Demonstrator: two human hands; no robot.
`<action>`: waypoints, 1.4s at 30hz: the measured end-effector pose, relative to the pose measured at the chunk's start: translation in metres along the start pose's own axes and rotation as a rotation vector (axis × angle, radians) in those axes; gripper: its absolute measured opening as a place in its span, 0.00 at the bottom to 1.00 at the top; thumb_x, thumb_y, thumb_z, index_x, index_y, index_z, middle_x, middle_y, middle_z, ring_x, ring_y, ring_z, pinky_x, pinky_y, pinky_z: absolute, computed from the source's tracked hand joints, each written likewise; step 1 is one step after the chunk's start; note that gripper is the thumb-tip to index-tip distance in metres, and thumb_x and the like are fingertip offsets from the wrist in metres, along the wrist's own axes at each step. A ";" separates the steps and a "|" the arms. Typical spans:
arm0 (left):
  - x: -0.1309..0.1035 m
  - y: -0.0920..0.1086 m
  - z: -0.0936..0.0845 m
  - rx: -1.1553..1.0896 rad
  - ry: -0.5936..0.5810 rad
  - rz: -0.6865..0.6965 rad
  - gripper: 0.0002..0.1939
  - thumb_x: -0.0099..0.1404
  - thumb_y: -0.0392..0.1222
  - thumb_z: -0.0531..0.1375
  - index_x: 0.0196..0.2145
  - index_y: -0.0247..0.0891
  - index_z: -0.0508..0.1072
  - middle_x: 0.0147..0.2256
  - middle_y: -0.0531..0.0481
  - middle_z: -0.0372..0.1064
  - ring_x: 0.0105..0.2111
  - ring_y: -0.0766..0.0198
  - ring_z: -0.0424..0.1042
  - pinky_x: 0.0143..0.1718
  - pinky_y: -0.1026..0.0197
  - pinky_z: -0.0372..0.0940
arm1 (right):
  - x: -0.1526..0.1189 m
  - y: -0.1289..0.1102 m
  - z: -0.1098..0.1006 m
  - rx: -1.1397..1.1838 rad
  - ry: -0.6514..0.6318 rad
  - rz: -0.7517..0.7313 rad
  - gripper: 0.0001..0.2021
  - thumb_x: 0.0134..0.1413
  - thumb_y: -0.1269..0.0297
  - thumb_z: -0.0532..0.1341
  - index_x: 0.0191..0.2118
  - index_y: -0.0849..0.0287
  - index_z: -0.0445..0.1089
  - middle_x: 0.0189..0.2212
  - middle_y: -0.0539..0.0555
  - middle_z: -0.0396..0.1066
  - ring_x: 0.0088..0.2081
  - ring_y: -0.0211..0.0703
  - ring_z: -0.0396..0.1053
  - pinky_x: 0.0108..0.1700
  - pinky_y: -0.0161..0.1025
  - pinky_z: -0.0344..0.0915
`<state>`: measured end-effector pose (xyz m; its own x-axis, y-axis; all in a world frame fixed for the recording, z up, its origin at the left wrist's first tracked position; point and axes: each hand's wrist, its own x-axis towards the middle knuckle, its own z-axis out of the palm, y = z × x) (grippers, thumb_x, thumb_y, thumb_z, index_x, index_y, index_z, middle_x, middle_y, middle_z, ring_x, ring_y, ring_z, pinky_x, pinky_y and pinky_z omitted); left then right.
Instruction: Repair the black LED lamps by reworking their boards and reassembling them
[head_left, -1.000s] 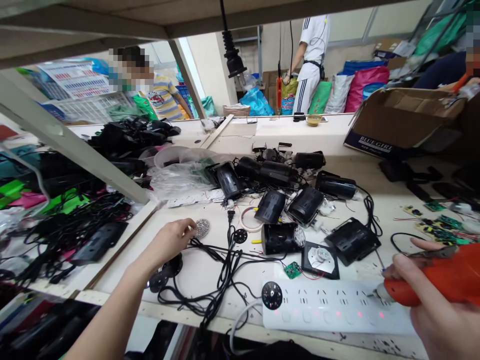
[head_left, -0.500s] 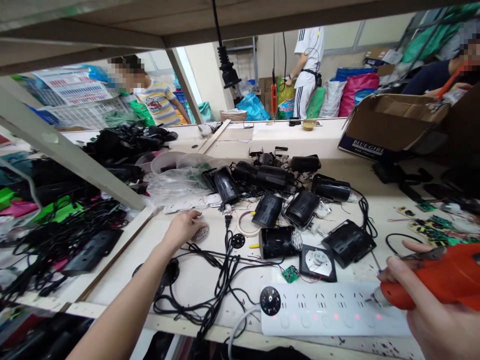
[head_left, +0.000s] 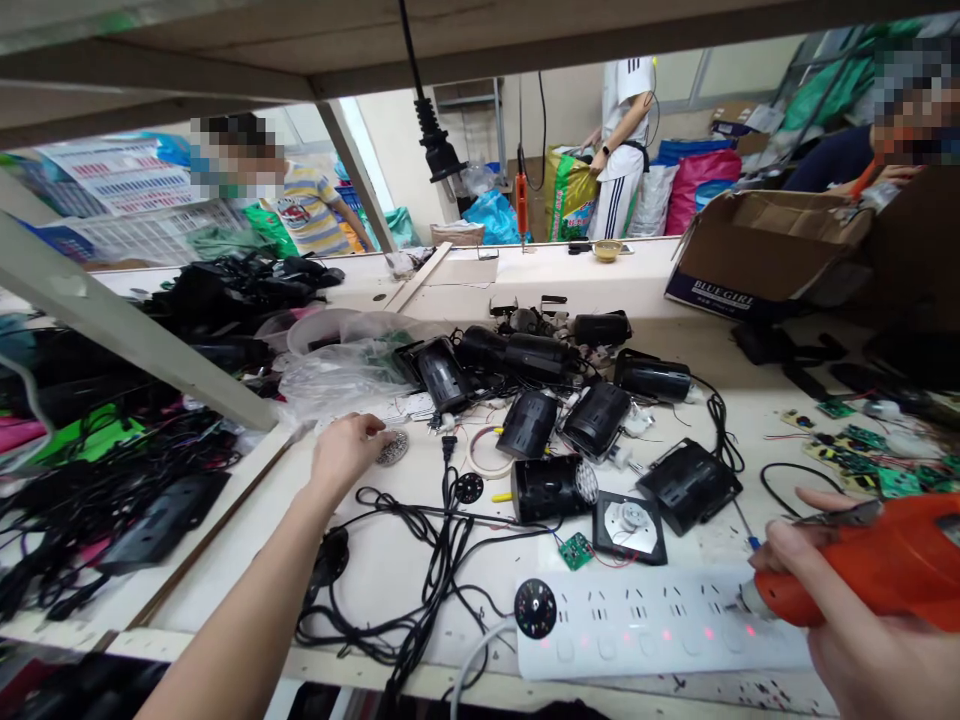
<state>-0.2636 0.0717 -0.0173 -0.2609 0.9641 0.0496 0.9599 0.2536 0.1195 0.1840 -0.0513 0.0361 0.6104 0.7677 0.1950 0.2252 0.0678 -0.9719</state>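
Observation:
My left hand [head_left: 346, 455] is at the left part of the bench, its fingers curled and pinched at the near edge of a round, glittery grey disc [head_left: 391, 449]. Whatever lies between those fingertips is too small to make out. My right hand [head_left: 844, 590] is wrapped round an orange power drill [head_left: 862, 565], whose tip points left over a white power strip [head_left: 645, 625]. A thin blue-ended shaft [head_left: 752, 541] shows beside the right fingers. On the strip's left end lies a black round board [head_left: 535, 608] with coloured dots.
Several black lamp-like housings [head_left: 540, 490] crowd the middle. Black cables [head_left: 442, 560] tangle in front. A square black frame [head_left: 628, 527] and a green circuit board [head_left: 576, 551] lie behind the strip. A cardboard box [head_left: 720, 290] stands back right; a slanted post [head_left: 150, 330] crosses the left.
My left fingers have drawn back left from over the disc and curled in more. My right hand keeps the drill over the strip. The view has shifted slightly; a person behind has moved an arm.

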 end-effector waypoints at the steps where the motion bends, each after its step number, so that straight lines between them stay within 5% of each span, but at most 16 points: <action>1: -0.002 0.001 0.001 -0.001 -0.026 0.009 0.16 0.57 0.50 0.59 0.36 0.37 0.78 0.39 0.39 0.77 0.40 0.48 0.75 0.37 0.58 0.64 | 0.000 0.000 0.000 0.018 0.003 -0.001 0.20 0.35 0.61 0.74 0.36 0.60 0.70 0.22 0.49 0.71 0.19 0.41 0.68 0.21 0.35 0.69; 7: -0.005 0.008 0.003 -0.016 -0.093 0.008 0.08 0.54 0.46 0.62 0.24 0.39 0.75 0.30 0.44 0.77 0.32 0.53 0.73 0.30 0.62 0.60 | -0.003 0.000 0.004 0.127 -0.006 0.009 0.25 0.36 0.59 0.74 0.43 0.62 0.70 0.22 0.49 0.70 0.20 0.41 0.68 0.21 0.36 0.67; 24: -0.027 0.030 -0.016 -0.416 -0.008 -0.106 0.11 0.53 0.48 0.61 0.31 0.39 0.77 0.30 0.51 0.76 0.33 0.55 0.72 0.37 0.60 0.62 | -0.005 -0.003 0.004 0.200 -0.042 0.031 0.20 0.41 0.61 0.72 0.42 0.61 0.69 0.22 0.47 0.69 0.21 0.40 0.69 0.21 0.35 0.66; 33: -0.018 0.004 0.016 -0.936 -0.026 -0.364 0.03 0.57 0.36 0.61 0.28 0.34 0.73 0.25 0.48 0.75 0.24 0.64 0.75 0.36 0.60 0.73 | -0.006 -0.001 0.003 0.083 -0.025 0.038 0.26 0.37 0.57 0.74 0.43 0.58 0.70 0.24 0.48 0.70 0.21 0.40 0.68 0.19 0.34 0.68; 42: -0.015 -0.005 0.011 -1.157 -0.068 -0.475 0.05 0.59 0.28 0.57 0.28 0.33 0.72 0.26 0.43 0.76 0.27 0.63 0.77 0.36 0.62 0.75 | -0.008 0.000 0.002 0.106 -0.036 0.056 0.26 0.36 0.57 0.75 0.44 0.58 0.71 0.26 0.48 0.70 0.22 0.39 0.67 0.20 0.33 0.67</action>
<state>-0.2638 0.0566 -0.0293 -0.5173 0.8071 -0.2845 0.1102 0.3925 0.9131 0.1776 -0.0556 0.0338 0.5914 0.7947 0.1371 0.1087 0.0899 -0.9900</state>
